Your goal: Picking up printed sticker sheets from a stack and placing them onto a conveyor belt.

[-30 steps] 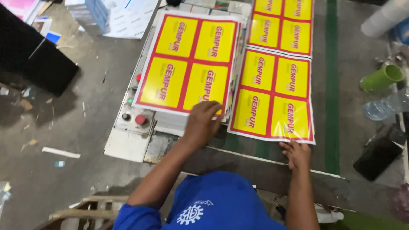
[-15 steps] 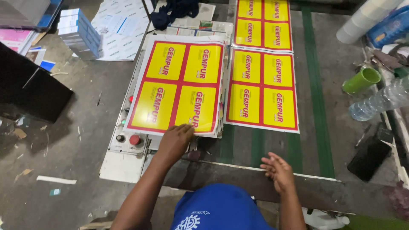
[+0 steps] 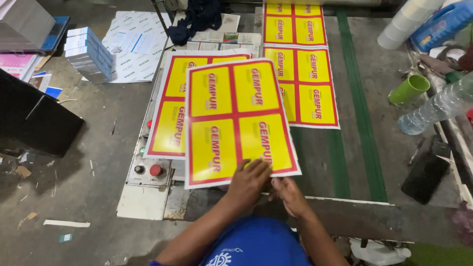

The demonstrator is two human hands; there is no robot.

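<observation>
At far left a white box stack [image 3: 88, 58] stands on the floor, with a control panel [image 3: 149, 171] and its red button nearer the desk [image 3: 354, 162]. A pile of yellow-and-red sheets [image 3: 170, 111] lies beside the panel. Over it the top sheet [image 3: 236, 118] is lifted, tilted. The left hand [image 3: 249, 180] presses its fingers flat on the sheet's near edge; the right hand [image 3: 290, 194] pinches that edge just beside it. Further right lie more sheets [image 3: 308, 86], then a green cup [image 3: 409, 88] and a clear bottle [image 3: 436, 108].
</observation>
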